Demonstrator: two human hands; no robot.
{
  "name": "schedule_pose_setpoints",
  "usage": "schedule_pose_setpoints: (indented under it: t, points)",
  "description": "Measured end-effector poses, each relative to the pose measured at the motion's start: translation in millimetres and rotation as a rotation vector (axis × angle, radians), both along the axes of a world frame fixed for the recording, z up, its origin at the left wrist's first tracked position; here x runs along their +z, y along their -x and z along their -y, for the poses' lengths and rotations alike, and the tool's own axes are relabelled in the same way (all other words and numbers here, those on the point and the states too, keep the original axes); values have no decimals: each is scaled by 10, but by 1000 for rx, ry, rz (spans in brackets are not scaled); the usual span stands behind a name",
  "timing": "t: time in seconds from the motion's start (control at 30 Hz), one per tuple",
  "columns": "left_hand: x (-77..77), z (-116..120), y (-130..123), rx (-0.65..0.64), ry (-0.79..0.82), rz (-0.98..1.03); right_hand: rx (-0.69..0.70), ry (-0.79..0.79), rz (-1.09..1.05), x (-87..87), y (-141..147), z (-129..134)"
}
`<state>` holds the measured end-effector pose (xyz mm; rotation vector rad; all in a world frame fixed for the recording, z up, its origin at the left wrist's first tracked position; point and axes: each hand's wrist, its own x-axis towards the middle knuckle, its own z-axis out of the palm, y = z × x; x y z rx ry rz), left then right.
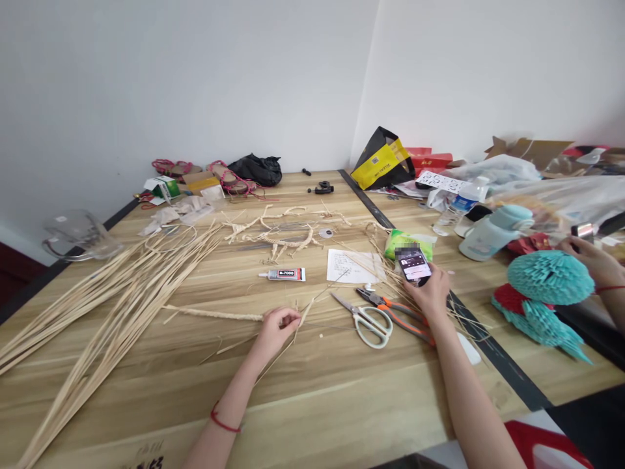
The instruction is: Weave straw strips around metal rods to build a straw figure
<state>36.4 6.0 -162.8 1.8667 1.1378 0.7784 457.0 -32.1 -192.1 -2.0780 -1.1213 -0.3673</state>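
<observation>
My left hand (pixel 279 332) pinches a wrapped straw piece (pixel 215 314) near the table's middle; its long bound end points left and loose strands stick out to the right. In my right hand (pixel 432 292) is a phone (pixel 415 266) with its screen lit, held over the straw strands. White-handled scissors (pixel 372 326) and orange-handled pliers (pixel 398 312) lie between my hands. A B-7000 glue tube (pixel 283 274) and a handwritten paper (pixel 355 266) rest farther back. Behind the tube is a woven straw figure (pixel 293 243).
Long straw bundles (pixel 122 312) spread across the left, near a glass mug (pixel 83 236). At right are a pale blue bottle (pixel 495 231), a turquoise paper figure (pixel 551 279) and another person's hand (pixel 593 264) holding a device. Bags line the back.
</observation>
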Motion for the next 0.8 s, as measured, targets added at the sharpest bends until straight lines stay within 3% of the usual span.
schedule_pose_setpoints:
  t: [0.23,0.4,0.5,0.63,0.7,0.8]
  points:
    - [-20,10,-5,10,-1,-3,-3,-104,30,177,135,42]
    - [-15,20,-15,17,2,-15,79,-174,-12,354,418,191]
    - [-1,24,-27,22,0,-19,187,-242,-245,460,762,373]
    - [25,32,-37,25,-7,-21,365,-275,-836,563,1513,775]
    - [35,35,-37,22,-10,-21,431,-236,-1000,562,1943,1051]
    - [44,38,-32,18,-13,-22,653,-114,-1257,481,2429,1530]
